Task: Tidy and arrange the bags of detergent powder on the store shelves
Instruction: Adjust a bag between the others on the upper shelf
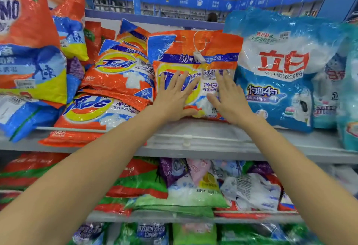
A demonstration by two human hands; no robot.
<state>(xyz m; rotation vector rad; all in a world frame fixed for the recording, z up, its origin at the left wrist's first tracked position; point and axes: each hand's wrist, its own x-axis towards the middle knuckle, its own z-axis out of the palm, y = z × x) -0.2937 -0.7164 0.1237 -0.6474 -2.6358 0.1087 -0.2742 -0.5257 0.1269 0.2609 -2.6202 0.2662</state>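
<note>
Head: hands (174, 97) (230, 99) press crinkly orange bag (219, 45).

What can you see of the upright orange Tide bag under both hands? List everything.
The orange Tide bag is glossy, crinkled plastic with a blue banner, yellow swirl logo and punched handle holding a white corded tag. It stands upright on the grey shelf, beside the blue bag. The left hand and right hand lie flat against its front.

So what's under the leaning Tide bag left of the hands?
Another flat Tide bag, with an orange bag under that, sticking over the shelf edge. Anything further back is covered.
</note>
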